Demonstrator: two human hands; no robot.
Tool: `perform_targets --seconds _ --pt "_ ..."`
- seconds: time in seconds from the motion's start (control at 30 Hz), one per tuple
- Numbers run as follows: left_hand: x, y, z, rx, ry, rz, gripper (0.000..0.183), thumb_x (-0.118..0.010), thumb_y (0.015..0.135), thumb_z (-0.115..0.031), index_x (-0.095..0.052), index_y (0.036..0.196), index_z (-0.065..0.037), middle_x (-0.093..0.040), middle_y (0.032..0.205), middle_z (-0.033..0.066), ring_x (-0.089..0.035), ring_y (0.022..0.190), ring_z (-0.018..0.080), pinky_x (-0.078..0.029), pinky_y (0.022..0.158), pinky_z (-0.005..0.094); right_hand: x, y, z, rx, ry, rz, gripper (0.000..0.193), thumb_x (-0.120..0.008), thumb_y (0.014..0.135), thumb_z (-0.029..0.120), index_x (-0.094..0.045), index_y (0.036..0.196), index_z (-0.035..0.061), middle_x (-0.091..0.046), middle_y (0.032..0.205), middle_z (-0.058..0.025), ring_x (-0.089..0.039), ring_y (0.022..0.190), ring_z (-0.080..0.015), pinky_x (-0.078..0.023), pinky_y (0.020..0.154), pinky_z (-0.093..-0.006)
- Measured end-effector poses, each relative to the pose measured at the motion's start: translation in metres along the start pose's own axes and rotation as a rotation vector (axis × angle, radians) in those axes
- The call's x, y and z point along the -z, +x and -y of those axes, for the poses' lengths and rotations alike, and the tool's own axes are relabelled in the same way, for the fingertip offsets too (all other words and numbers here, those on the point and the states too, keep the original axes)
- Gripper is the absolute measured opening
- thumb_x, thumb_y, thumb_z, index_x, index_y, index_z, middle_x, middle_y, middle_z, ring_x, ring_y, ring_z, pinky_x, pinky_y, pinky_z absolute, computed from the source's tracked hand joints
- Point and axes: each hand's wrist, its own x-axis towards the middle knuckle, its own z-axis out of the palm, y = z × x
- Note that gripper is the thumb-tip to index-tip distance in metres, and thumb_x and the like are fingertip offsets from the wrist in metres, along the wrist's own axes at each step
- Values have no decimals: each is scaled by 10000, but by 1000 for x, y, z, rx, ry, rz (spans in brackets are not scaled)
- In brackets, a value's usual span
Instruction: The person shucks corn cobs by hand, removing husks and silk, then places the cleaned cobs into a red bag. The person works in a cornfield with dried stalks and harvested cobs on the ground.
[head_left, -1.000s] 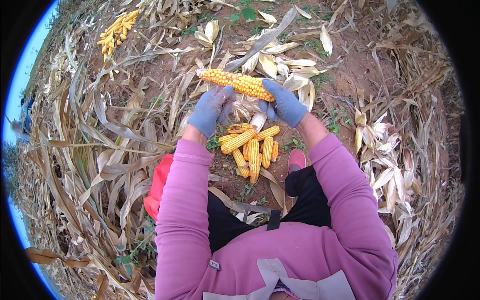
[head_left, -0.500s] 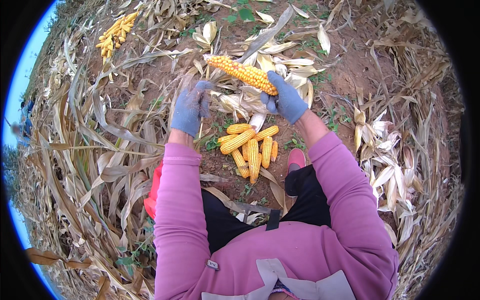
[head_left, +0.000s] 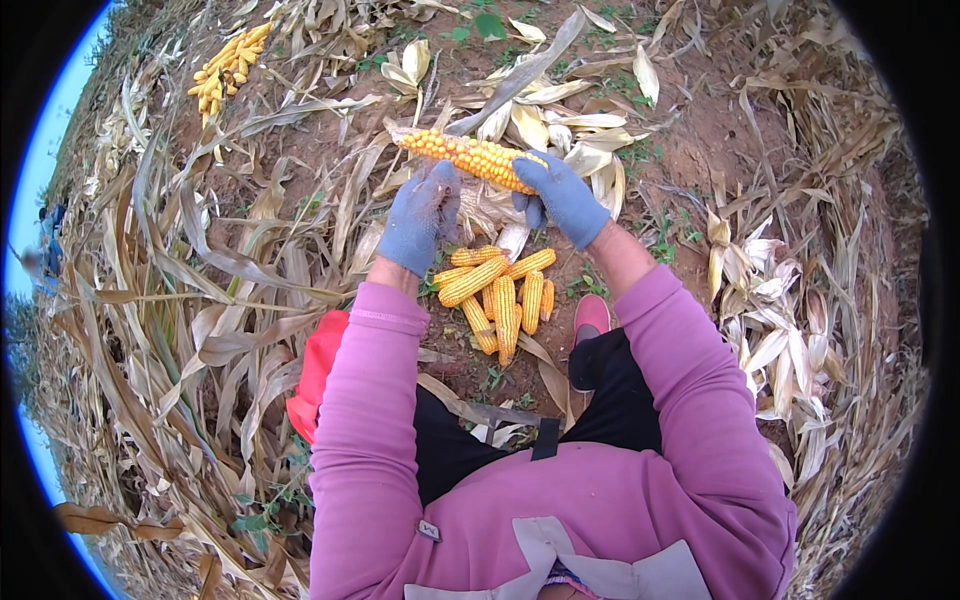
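Observation:
A corn cob [head_left: 468, 157] with yellow-orange kernels and a pale, tapering left end is held nearly level out in front of me. My right hand [head_left: 565, 197], in a grey-blue glove, closes around the cob's right end. Just below the cob's left part is my left hand [head_left: 415, 220], gloved the same way. Its fingers are loosely bent and partly blurred, and I see nothing held in them. Whether they touch the cob is hard to make out. On the soil below both hands lies a small pile of husked corn cobs [head_left: 507, 310].
Dry corn stalks and leaves [head_left: 230, 290] cover the ground on the left. Loose husks [head_left: 780, 330] lie at right, with more husks [head_left: 585, 125] beyond my hands. Another cob pile [head_left: 230, 70] sits far left. A red item [head_left: 318, 375] is beside my left arm.
My left hand has moved right, nearer the cob. The cob and my right hand have shifted slightly left, with the cob's left end a little lower.

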Motion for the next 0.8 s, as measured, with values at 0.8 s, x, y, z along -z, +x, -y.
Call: perform_targets --seconds 0.8 --pt "100 28 -11 -366 -299 -282 152 -537 912 -222 -521 827 -97 -461 651 30 -448 581 153 -423 555 315 43 3 -82 -694 -1337 810 657 -747 690 401 -541 1192 30 -656 954 -134 -640 666 -241 -518 583 -354"
